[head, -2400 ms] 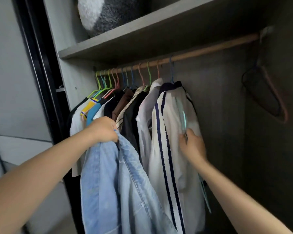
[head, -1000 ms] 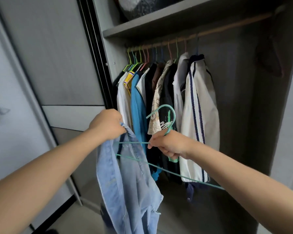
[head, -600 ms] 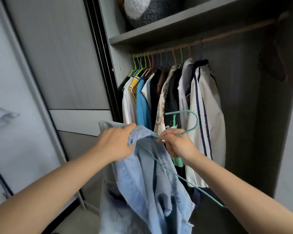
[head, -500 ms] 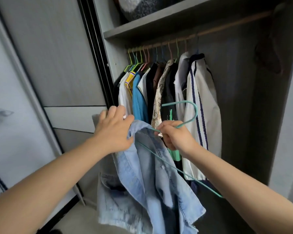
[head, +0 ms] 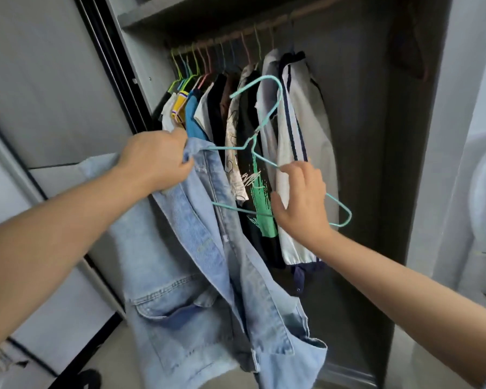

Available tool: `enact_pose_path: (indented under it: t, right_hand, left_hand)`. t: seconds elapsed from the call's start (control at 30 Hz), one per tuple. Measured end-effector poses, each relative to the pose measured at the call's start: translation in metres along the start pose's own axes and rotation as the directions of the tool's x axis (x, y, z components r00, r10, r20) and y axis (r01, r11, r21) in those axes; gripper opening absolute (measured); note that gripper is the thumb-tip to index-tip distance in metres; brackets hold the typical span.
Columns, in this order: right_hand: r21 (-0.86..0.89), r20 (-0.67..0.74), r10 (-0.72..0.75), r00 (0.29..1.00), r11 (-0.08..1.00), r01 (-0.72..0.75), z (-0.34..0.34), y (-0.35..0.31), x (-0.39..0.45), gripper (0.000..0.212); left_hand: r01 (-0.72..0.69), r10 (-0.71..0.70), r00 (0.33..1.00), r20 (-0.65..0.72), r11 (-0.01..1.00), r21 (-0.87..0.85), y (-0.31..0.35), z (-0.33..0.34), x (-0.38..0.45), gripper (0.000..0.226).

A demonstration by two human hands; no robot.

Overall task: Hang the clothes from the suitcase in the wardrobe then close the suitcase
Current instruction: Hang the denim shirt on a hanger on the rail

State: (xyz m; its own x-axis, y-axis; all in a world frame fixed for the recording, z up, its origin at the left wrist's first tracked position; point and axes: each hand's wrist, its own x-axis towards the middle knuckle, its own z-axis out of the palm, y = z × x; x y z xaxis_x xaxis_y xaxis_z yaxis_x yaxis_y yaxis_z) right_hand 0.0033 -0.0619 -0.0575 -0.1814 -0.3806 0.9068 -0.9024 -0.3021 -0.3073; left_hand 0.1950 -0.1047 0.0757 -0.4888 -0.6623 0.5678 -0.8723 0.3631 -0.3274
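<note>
Since the frames just before, the right hand [head: 302, 202] has slid from the neck of the teal wire hanger [head: 267, 153] out along its right shoulder, and the hanger's left end has gone in under the collar of the denim jacket [head: 208, 262]. Only the one view from the head shows the scene.

The left hand [head: 155, 161] grips the jacket's collar in a bunched fist, holding the garment up in front of the open wardrobe [head: 357, 130]. The right hand's fingers curl round the hanger's sloping right arm, with its thumb near the bottom bar; the right tip of the hanger sticks out bare beyond the hand. The hook points up and left, well below the rail [head: 267, 25], and is caught on nothing. Most of the jacket hangs loose below the left forearm — one front panel and a flapped pocket sag toward the floor.

On progress: a row of hung garments [head: 236, 127] already fills the left part of the rail on coloured wire hangers, with the white striped jacket [head: 300, 130] at the right end of the row and free rail beyond it. How many of these came from the suitcase cannot be told, and the suitcase itself is out of view. The denim jacket looks about half threaded — one shoulder is on, the other still to be pulled over the bare right arm of the hanger. After that, the hook has to go on the rail, probably in the gap to the right of the striped jacket. Any further clothes, and closing the suitcase, would still be left.
</note>
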Motion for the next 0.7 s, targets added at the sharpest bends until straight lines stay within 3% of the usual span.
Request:
enact_pose_path:
  t: [0.07,0.17,0.3,0.33,0.43,0.53,0.6,0.7]
  right_hand:
    - [-0.076,-0.043,-0.086,0.995,0.994,0.082,0.01,0.005,-0.016,0.034]
    - [0.124,0.085,-0.216,0.973,0.971,0.205,0.018,0.0,-0.042,0.017]
    - [0.158,0.335,-0.469,0.817,0.883,0.442,0.034,-0.011,-0.083,0.009]
    - [0.145,0.388,-0.474,0.791,0.879,0.455,0.039,-0.011,-0.089,0.008]
    - [0.046,0.589,-0.274,0.76,0.951,0.307,0.047,-0.016,-0.094,0.016]
    - [-0.143,0.779,0.161,0.606,0.987,-0.078,0.051,-0.012,-0.099,0.038]
    - [-0.229,0.759,0.345,0.552,0.935,-0.27,0.055,-0.008,-0.102,0.035]
    - [-0.307,0.737,0.482,0.474,0.863,-0.401,0.06,0.002,-0.098,0.027]
  left_hand:
    - [0.014,-0.014,1.0,0.021,1.0,0.013,0.005,-0.001,0.0,0.033]
    - [0.096,-0.095,0.995,0.033,0.995,-0.032,0.006,-0.006,-0.001,0.033]
    - [0.161,-0.159,0.987,0.032,0.981,-0.104,0.004,-0.008,-0.008,0.03]
    - [0.175,-0.172,0.984,0.035,0.977,-0.123,0.004,-0.007,-0.009,0.029]
    - [0.237,-0.233,0.972,0.04,0.954,-0.185,0.0,-0.007,-0.016,0.025]
    - [0.262,-0.267,0.964,0.018,0.929,-0.261,-0.002,-0.009,-0.022,0.022]
    - [0.254,-0.268,0.964,-0.002,0.916,-0.312,-0.004,-0.011,-0.024,0.028]
    - [0.254,-0.283,0.959,-0.03,0.899,-0.357,-0.009,-0.013,-0.029,0.029]
